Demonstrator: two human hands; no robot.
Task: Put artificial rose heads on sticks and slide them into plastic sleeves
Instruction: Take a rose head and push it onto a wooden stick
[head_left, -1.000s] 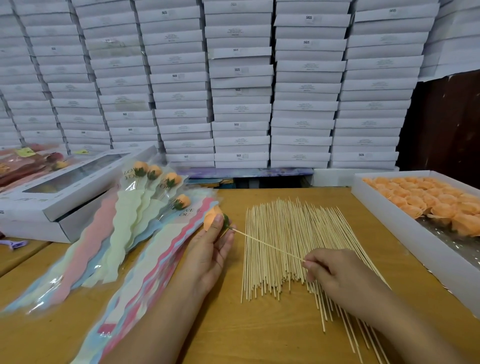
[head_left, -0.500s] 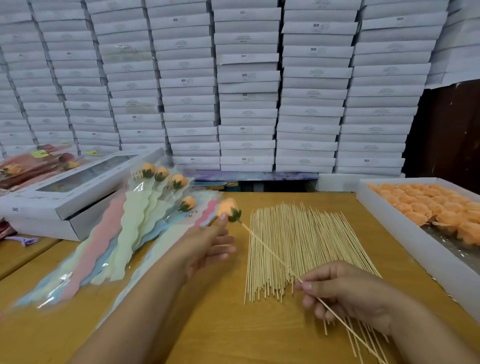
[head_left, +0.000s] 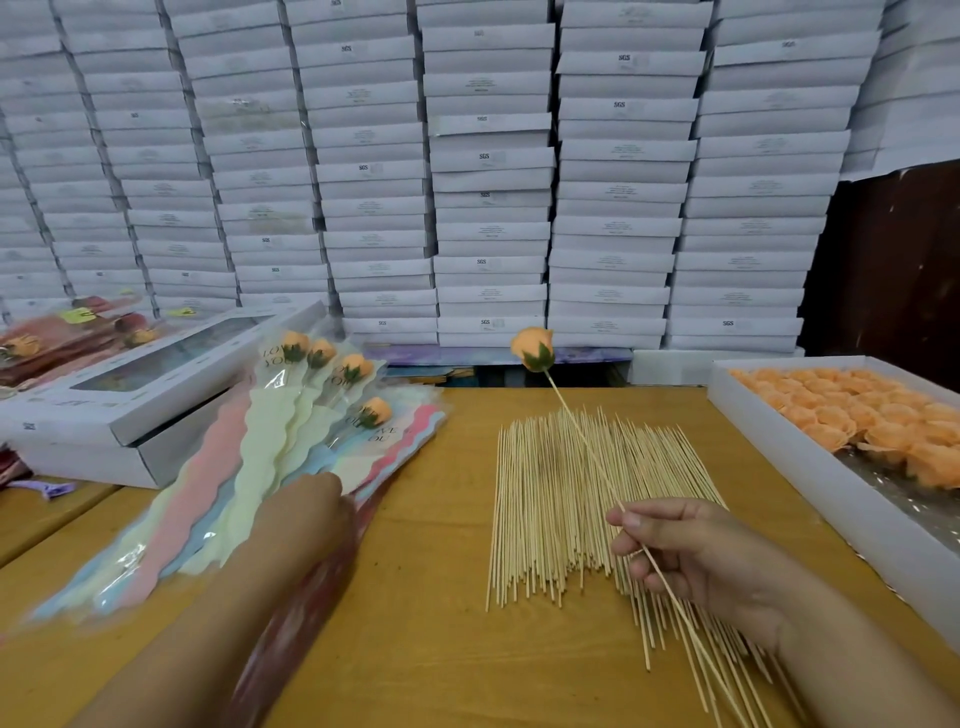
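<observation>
Now, with the right hand (head_left: 691, 551) pinching the rose stick (head_left: 587, 447), the left hand (head_left: 306, 512), its fingers hidden, should open a plastic sleeve (head_left: 400, 441) wide before sliding.

matt wooden table (head_left: 441, 597); pale wooden sticks (head_left: 545, 493); glossy plastic sleeves (head_left: 208, 493); white cardboard boxes (head_left: 488, 208)

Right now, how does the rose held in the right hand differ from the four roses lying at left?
The held rose is bare on its stick; the four roses at left sit inside plastic sleeves.
The held rose is raised at a tilt above the stick pile, in the right hand; the sleeved four lie flat, fanned out beside the left hand.
All are orange with green bases.
</observation>
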